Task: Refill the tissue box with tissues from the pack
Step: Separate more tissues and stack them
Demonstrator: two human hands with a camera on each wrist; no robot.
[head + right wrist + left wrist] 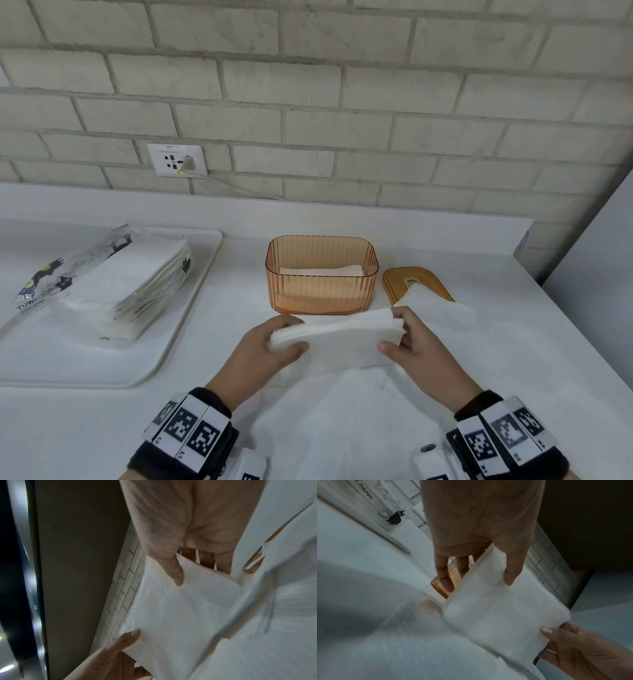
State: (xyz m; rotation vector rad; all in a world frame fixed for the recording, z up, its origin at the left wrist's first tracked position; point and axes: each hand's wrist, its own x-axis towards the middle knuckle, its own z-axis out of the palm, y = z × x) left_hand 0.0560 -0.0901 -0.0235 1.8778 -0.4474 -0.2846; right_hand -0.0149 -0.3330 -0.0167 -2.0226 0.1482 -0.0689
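A stack of white tissues (337, 334) hangs just in front of the orange ribbed tissue box (322, 274). My left hand (270, 342) pinches its left end, thumb on the near face and fingers behind. My right hand (411, 342) pinches the right end the same way. Both wrist views show the stack (501, 609) (171, 615) held at both ends. The box is open and holds a low layer of tissues (322, 271). The tissue pack (113, 284), opened, lies on a white tray (191, 308) at the left.
The box's orange lid (416, 284) lies right of the box with a tissue (442, 308) poking through its slot. Loose white tissue (342, 421) lies on the counter under my wrists. A brick wall with a socket (177, 159) runs behind.
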